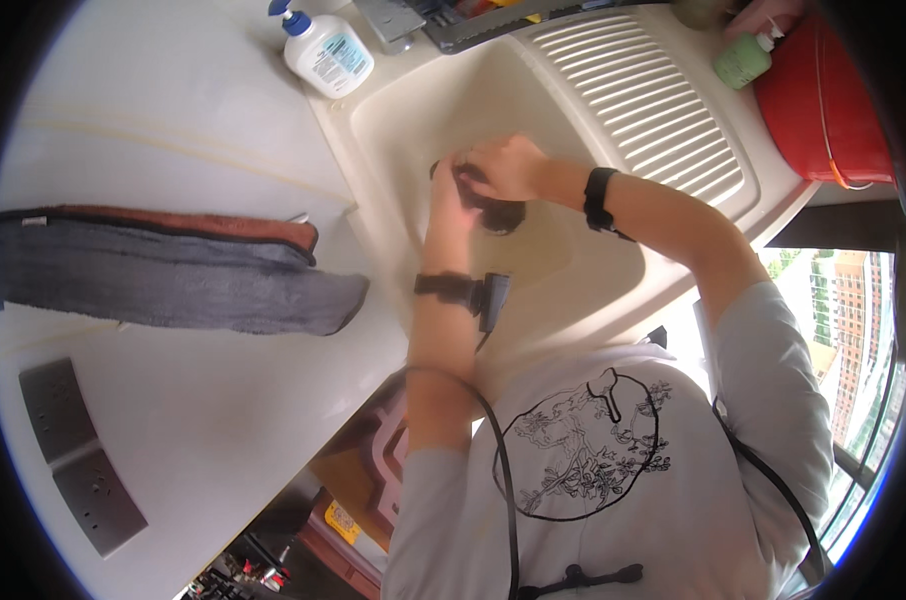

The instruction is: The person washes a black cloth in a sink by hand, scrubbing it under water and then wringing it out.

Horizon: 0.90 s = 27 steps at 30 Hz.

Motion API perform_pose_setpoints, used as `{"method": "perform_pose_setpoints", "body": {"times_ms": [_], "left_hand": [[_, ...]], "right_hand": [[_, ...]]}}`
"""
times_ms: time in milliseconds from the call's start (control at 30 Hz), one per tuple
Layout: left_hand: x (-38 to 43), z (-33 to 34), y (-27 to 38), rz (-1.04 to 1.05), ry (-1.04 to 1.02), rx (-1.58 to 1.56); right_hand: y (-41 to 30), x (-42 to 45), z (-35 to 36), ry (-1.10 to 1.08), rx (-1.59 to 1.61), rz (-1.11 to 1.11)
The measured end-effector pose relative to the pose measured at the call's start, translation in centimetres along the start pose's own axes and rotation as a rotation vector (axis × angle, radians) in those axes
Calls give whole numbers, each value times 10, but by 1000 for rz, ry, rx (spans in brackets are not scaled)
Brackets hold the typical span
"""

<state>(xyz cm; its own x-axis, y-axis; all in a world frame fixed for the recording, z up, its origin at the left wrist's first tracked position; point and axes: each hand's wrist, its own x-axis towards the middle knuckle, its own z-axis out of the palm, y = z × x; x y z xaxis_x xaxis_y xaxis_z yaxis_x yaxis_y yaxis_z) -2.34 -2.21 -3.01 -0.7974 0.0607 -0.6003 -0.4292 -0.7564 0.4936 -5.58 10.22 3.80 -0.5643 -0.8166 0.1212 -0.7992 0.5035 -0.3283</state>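
Both of my hands are together over the basin of a cream-coloured laundry sink. A dark, bunched-up cloth is gripped between them, and its lower end hangs down below my fingers. My left hand holds it from the left side. From the right, my right hand is closed over its upper part. The fingers are blurred and partly overlap, so the cloth's full shape is hidden. A black strap with a small device circles my left wrist; another black band is on the right.
A ribbed washboard forms the sink's right side. Behind stand a white pump bottle and a green pump bottle. A red bucket is at far right. Grey and brown towels hang at left, above wall sockets.
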Motion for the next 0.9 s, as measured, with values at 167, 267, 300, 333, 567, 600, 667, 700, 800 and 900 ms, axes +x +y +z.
{"method": "perform_pose_setpoints", "body": {"times_ms": [167,267,300,333,567,600,667,700,800,900], "left_hand": [[-20,28,3,152,480,354],[-16,10,5,235,404,444],[-18,15,3,277,376,509],[-15,16,0,274,463,542],[-29,28,1,334,473,594],[-31,32,2,300,499,591],[-31,35,5,273,523,589],[-31,33,4,267,518,564],[-28,27,1,284,541,523],[-25,25,2,289,576,515]], "right_hand": [[19,-2,40,85,152,403],[23,-4,58,-60,166,453],[27,-8,66,-134,169,493],[30,-15,85,-131,172,492],[4,-39,107,-485,-12,489],[2,-43,113,-591,54,470],[-10,-57,131,-616,-22,378],[-17,-60,128,-650,-93,289],[-14,-40,108,-1031,206,263],[-15,-24,59,-861,622,554]]}}
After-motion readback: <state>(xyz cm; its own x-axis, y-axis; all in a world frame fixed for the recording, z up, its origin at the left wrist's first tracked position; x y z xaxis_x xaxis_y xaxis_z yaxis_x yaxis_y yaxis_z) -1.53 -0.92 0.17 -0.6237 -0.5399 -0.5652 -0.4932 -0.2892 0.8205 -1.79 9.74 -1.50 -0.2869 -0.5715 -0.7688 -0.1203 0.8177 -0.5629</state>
